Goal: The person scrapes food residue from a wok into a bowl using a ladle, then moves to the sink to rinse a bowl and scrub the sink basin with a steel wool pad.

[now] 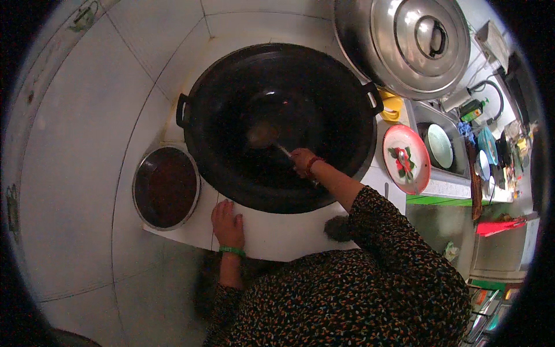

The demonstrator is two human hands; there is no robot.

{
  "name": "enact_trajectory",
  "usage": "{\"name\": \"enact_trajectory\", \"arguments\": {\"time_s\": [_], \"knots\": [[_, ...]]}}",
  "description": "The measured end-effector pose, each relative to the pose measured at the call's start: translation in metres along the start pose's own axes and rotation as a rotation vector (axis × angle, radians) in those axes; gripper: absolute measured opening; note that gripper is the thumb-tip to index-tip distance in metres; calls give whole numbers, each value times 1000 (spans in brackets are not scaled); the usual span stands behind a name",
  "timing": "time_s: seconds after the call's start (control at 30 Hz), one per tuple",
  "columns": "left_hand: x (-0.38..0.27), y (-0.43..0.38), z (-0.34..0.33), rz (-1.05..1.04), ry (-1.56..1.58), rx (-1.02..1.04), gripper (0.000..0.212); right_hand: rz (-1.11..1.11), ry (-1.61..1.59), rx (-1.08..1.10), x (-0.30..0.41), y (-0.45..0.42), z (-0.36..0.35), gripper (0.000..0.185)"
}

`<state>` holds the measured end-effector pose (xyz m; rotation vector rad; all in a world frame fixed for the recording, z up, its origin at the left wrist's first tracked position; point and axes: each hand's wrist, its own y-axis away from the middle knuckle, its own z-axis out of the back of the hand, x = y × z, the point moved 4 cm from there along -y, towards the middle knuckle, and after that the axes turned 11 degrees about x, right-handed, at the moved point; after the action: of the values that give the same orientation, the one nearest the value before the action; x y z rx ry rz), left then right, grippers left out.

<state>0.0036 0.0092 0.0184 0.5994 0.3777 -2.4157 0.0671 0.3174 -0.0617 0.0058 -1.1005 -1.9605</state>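
A large black wok (342,182) with two loop handles fills the middle of the view. My right hand (303,161) reaches over its near right side and grips the handle of a metal ladle (262,133). The ladle's head is down in the dark middle of the wok, where I cannot make out the contents well. My left hand (228,225) lies palm down on the white tiled counter (277,234), thumb apart, fingertips close to the wok's rim. To its left stands a round metal basin (135,191) with dark reddish-brown contents.
Right of the wok sits a red-rimmed enamel plate (392,173) with a spoon on it. Behind are a big lidded steel pot (403,56) and a yellow object (391,106). A sink (451,171) holds a pale bowl (439,146). A dark scouring pad (337,228) lies near my right sleeve.
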Motion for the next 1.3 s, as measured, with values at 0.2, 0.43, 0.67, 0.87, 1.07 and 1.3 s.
{"name": "enact_trajectory", "arguments": {"time_s": [0.2,0.43,0.67,0.87,1.07,1.3], "knots": [[-1,2,1,-60,14,-80,40,-29,-1254,219,27,68,-12,31],[8,-2,-9,-14,-31,-30,39,103,-1366,242,21,174,6,41],[10,2,-9,-77,-21,-105,37,69,-1392,-262,-71,319,14,40],[12,2,-19,-85,-65,-115,38,-150,-1233,-767,-196,404,21,42],[17,-2,-22,-117,-73,-73,36,-869,133,-901,-313,428,57,31],[9,5,-17,-66,57,-78,36,-782,251,-1342,-254,432,53,42]]}}
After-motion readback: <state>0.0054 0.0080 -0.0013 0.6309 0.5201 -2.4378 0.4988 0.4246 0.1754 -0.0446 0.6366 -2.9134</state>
